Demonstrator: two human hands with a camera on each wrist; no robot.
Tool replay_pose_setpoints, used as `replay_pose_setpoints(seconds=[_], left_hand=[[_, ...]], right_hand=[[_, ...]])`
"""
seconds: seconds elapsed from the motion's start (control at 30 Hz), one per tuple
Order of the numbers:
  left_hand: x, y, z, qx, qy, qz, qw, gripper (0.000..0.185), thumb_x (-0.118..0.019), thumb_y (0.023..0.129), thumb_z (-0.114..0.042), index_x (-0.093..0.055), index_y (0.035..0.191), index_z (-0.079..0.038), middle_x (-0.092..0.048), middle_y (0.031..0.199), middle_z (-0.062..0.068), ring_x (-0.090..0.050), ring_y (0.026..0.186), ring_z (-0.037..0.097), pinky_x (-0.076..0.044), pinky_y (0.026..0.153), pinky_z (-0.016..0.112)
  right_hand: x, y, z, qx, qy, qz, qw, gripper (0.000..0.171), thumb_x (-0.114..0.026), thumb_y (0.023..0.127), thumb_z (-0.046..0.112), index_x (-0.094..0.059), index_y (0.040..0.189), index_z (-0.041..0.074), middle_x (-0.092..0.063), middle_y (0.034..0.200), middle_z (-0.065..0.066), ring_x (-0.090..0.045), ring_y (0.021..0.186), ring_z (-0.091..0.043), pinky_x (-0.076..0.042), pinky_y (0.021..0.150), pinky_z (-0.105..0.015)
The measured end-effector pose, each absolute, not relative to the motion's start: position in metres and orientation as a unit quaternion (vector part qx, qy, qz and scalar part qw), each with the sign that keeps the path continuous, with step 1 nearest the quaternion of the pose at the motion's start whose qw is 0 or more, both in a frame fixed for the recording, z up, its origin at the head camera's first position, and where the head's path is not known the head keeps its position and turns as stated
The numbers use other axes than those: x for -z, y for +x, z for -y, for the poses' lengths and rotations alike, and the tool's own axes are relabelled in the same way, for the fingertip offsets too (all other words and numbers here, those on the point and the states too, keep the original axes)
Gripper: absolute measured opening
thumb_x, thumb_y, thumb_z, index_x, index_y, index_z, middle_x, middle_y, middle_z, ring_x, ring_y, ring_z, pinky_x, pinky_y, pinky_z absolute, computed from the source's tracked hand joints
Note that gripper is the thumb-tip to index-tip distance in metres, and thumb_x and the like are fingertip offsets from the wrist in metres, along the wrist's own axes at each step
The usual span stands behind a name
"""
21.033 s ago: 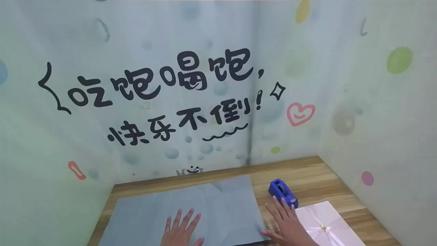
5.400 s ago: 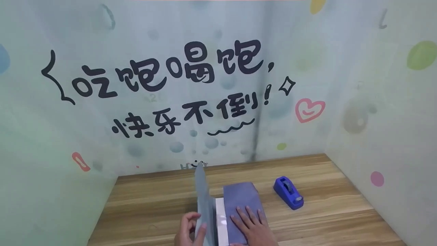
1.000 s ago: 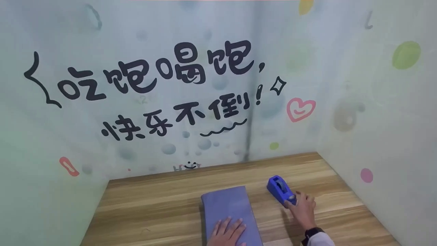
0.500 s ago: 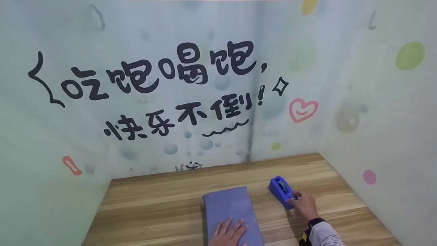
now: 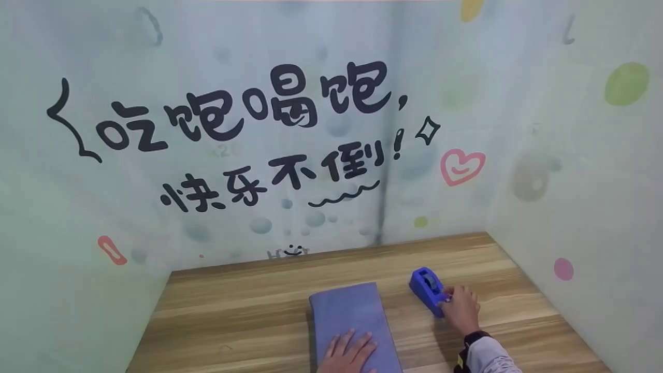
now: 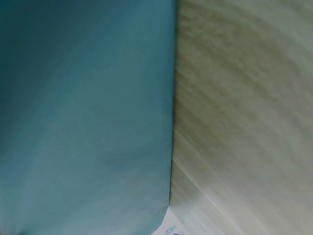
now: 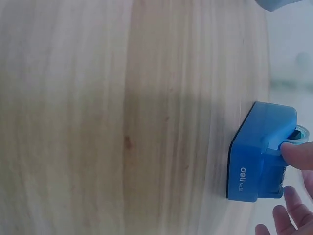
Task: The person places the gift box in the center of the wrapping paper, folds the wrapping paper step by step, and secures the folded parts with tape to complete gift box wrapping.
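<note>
- Two hands in play: left hand [image 5: 348, 355] is lying flat on the folded blue-grey paper package [image 5: 348, 311], fingers spread and nearly straight, gripping nothing.
- Right hand [image 5: 463, 308] is bending its fingers at the cutter end of the blue tape dispenser [image 5: 426, 296], seemingly pinching the tape end; fingers are hiding the strip, so can't confirm.
- Package is lying on the wood-grain tabletop [image 5: 233, 316], running off the bottom of the head view; dispenser is standing to its right, clearly apart.
- Dispenser risk: left hand is staying busy on the paper, so a hard pull could be dragging or tipping the body.
- Tape risk: pulling off-line from the tape roll [image 7: 303, 133] could be leaving a crooked tear, or a strip sticking to itself or the thumb. Cutter could be nicking a fingertip.
- Paper risk: no tape is showing on the upper face, so folds could be springing open if that palm is lifting.
- Uneven pressing could be skewing the package.
</note>
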State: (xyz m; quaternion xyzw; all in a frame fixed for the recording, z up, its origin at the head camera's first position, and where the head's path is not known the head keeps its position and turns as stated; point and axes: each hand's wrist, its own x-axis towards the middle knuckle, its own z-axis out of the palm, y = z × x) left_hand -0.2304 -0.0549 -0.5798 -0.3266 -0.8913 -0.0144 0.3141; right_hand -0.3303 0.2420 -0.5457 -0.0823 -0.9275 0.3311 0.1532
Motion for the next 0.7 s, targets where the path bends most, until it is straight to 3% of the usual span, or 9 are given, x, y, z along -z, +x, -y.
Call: replay_pose_setpoints(seconds=[0.13, 0.33, 0.5, 0.57, 0.7], left_hand=[[0.579, -0.229, 0.054, 0.022, -0.325, 0.899, 0.291, 0.044, -0.034, 0.092, -0.053, -0.045, 0.128, -0.031, -0.048, 0.132, -0.014, -0.051, 0.115, 0.02, -0.045, 0.083, 0.042], [0.573, -0.227, 0.054, 0.03, -0.324, 0.912, 0.248, 0.045, -0.029, 0.094, -0.053, -0.042, 0.131, -0.031, -0.046, 0.135, -0.013, -0.049, 0.118, 0.02, -0.043, 0.087, 0.044], [0.569, -0.226, 0.054, 0.038, -0.322, 0.924, 0.202, 0.048, -0.022, 0.094, -0.054, -0.04, 0.133, -0.031, -0.042, 0.138, -0.013, -0.046, 0.122, 0.022, -0.04, 0.09, 0.045], [0.568, -0.227, 0.054, 0.04, -0.322, 0.926, 0.194, 0.049, -0.021, 0.094, -0.054, -0.04, 0.133, -0.031, -0.042, 0.139, -0.013, -0.045, 0.123, 0.022, -0.04, 0.091, 0.046], [0.568, -0.227, 0.054, 0.046, -0.323, 0.926, 0.191, 0.049, -0.021, 0.094, -0.054, -0.04, 0.133, -0.03, -0.042, 0.139, -0.013, -0.045, 0.123, 0.022, -0.04, 0.092, 0.047]], right_hand=[[0.536, -0.334, -0.243, -0.352, -0.085, 0.922, 0.141, 0.029, -0.063, 0.077, 0.011, -0.06, 0.102, -0.004, -0.06, 0.102, -0.023, -0.048, 0.099, -0.039, -0.03, 0.082, -0.053], [0.52, -0.338, -0.251, -0.418, -0.096, 0.896, 0.111, 0.025, -0.059, 0.082, 0.008, -0.063, 0.098, -0.01, -0.065, 0.091, -0.025, -0.061, 0.082, -0.033, -0.045, 0.072, -0.036], [0.518, -0.339, -0.253, -0.496, -0.143, 0.853, 0.076, 0.055, -0.057, 0.077, 0.004, -0.036, 0.125, -0.015, -0.053, 0.101, -0.034, -0.055, 0.083, -0.033, -0.046, 0.071, -0.037], [0.517, -0.339, -0.253, -0.544, -0.167, 0.821, 0.057, 0.066, -0.057, 0.077, 0.004, -0.024, 0.131, -0.013, -0.052, 0.098, -0.03, -0.055, 0.079, -0.028, -0.046, 0.069, -0.036], [0.52, -0.337, -0.255, -0.625, -0.183, 0.758, 0.034, 0.069, -0.055, 0.075, 0.0, -0.019, 0.132, -0.016, -0.052, 0.081, -0.012, -0.054, 0.067, -0.017, -0.047, 0.062, -0.031]])
